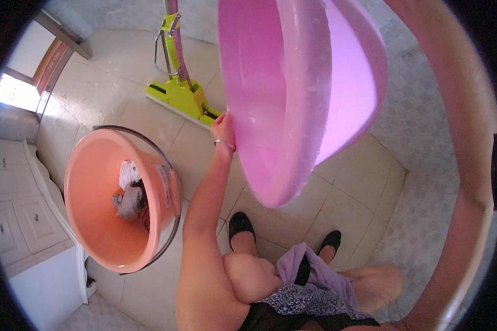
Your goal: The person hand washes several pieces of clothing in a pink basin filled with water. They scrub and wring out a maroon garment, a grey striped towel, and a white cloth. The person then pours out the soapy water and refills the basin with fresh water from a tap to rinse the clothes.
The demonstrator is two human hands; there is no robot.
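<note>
A large pink-purple plastic basin [256, 82] is held up on its side before me, its hollow turned to the left. My left hand [223, 127], with a bangle at the wrist, grips its near left rim. Wet-looking spots show along the rim. My right arm [443, 62] bends along the right side of the picture and leaves at the top, so the right hand is out of view. Across my lap lies a lavender cloth [298, 265].
An orange bucket [91, 198] with a dark handle stands at left, holding bunched cloths [130, 198]. Behind it is a green sponge mop [184, 99]. A white cabinet [33, 215] lines the left edge; a tiled wall [418, 124] rises at right. My shoes [241, 227] rest on the tiled floor [273, 223].
</note>
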